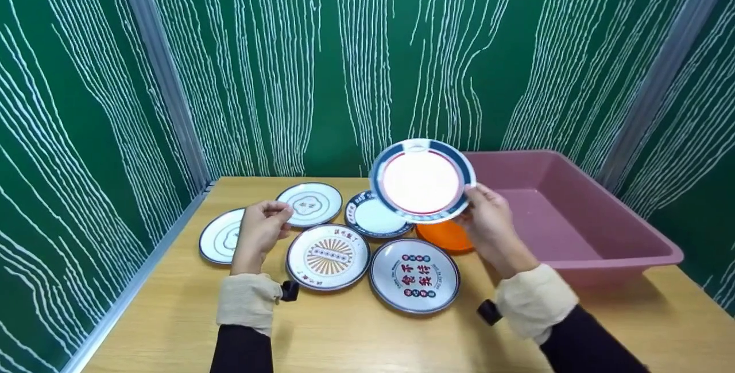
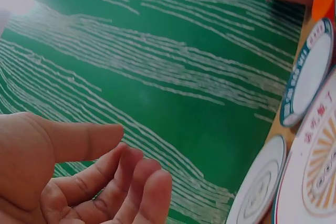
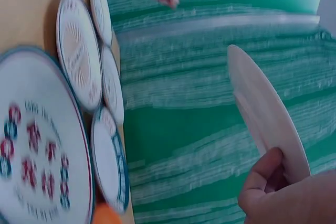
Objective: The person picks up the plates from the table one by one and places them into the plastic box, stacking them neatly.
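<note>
My right hand (image 1: 492,221) grips the rim of a plate (image 1: 421,181) with a blue band and a red ring, raised above the table. The right wrist view shows this plate (image 3: 268,106) edge-on, the thumb near its lower end. My left hand (image 1: 261,232) hovers over the plates at the left, its fingers loosely curled and holding nothing. Below lie a sunburst plate (image 1: 328,257), a plate with red characters (image 1: 414,276), a dark-rimmed plate (image 1: 376,218), and two pale plates with thin dark rims (image 1: 310,204) (image 1: 220,236), one partly hidden by the left hand.
A large pink plastic tub (image 1: 540,212) stands at the right of the wooden table (image 1: 344,338). An orange round dish (image 1: 447,236) sits beside it, partly hidden by the raised plate. Green walls (image 1: 344,74) with white streaks close off the back and sides.
</note>
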A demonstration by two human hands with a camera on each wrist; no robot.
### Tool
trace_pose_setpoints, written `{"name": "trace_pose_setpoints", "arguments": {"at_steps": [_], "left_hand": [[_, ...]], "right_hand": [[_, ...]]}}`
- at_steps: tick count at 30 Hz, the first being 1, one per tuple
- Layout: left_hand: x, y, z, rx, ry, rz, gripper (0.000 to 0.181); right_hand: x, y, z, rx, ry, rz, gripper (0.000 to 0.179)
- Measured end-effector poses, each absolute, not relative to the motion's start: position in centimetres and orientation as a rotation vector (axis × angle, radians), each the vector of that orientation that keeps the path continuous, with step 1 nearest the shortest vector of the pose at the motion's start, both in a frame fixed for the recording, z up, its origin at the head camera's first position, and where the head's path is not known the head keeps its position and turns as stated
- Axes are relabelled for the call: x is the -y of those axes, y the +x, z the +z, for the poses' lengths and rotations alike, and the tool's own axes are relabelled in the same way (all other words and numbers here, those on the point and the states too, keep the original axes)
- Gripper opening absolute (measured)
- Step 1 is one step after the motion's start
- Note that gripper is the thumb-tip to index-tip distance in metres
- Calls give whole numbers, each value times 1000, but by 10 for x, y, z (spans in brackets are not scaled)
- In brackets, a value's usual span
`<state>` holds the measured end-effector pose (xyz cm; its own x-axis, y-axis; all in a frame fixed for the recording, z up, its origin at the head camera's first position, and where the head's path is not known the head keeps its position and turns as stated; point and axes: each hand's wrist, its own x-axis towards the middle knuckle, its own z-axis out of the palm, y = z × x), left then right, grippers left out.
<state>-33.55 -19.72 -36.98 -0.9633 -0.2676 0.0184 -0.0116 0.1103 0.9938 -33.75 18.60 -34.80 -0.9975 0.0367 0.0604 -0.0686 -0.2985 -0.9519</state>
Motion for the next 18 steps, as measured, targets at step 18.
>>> {"name": "trace_pose_setpoints", "arguments": {"at_steps": [18], "left_hand": [[255, -325, -430, 2407, 961, -1156, 51]], "right_hand": [[-307, -363, -345, 1323, -664, 2671, 55]]}}
